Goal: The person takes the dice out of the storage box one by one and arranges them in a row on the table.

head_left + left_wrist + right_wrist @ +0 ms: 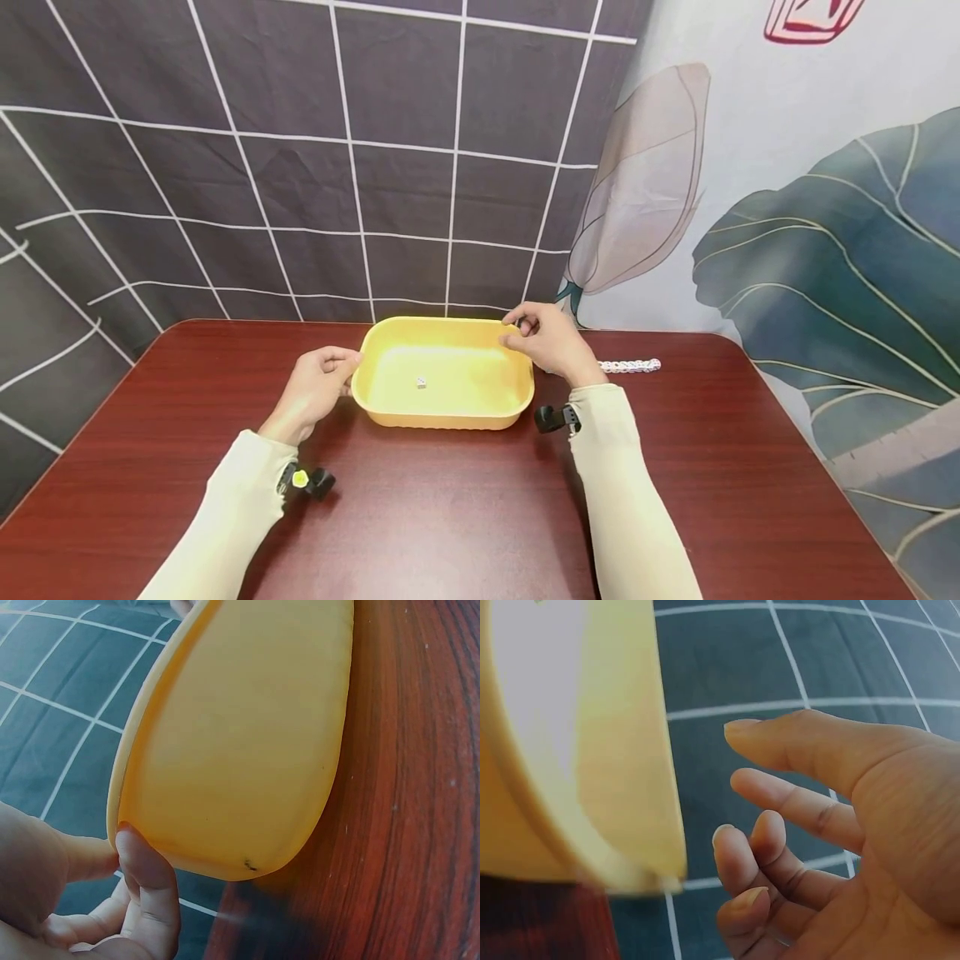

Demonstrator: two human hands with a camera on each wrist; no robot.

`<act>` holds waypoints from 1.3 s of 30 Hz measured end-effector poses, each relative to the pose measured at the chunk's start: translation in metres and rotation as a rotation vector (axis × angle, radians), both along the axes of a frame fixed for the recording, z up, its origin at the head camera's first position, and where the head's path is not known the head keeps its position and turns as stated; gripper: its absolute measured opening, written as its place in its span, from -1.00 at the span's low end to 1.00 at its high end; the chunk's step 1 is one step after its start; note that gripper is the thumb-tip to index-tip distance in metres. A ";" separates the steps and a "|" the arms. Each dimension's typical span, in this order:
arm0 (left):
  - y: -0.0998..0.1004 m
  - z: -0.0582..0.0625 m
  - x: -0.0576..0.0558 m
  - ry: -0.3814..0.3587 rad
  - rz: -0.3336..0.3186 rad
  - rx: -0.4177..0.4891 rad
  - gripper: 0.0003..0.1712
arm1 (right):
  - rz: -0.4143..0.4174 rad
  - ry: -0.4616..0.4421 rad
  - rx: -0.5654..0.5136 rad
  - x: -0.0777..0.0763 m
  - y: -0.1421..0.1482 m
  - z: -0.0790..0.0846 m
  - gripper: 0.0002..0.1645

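A yellow plastic basin (442, 421) with rounded corners is at the far side of the table. My left hand (315, 390) pinches its left rim between thumb and fingers; the left wrist view shows the grip on the basin's edge (240, 750). Inside, left of centre, lies one small white cube (422, 382) with dark marks, like a die. Over at the basin's right back corner is my right hand (553, 343), fingers loosely bent. The right wrist view shows a gap between these fingers (742, 851) and the basin, with nothing held.
A white, knobbly strip (630, 365) lies on the reddish-brown table (450, 517), partly hidden behind the right hand. Dark cloth with a white grid (405, 196) hangs behind the table. A leaf-patterned cloth (825, 250) hangs on the right.
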State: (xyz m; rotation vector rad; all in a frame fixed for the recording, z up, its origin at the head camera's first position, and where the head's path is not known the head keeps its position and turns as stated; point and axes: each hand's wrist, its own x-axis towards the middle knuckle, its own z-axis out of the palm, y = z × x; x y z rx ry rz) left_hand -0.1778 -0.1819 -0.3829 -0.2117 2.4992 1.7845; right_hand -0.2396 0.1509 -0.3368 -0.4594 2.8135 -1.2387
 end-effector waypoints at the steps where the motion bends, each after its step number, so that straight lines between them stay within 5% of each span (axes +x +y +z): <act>1: 0.000 0.000 0.000 0.000 -0.001 0.001 -0.59 | 0.007 0.001 -0.003 0.000 -0.003 -0.001 -0.68; 39: 0.002 -0.001 -0.002 0.005 -0.005 0.032 -0.59 | 0.170 -0.032 0.146 0.013 -0.098 -0.032 -0.72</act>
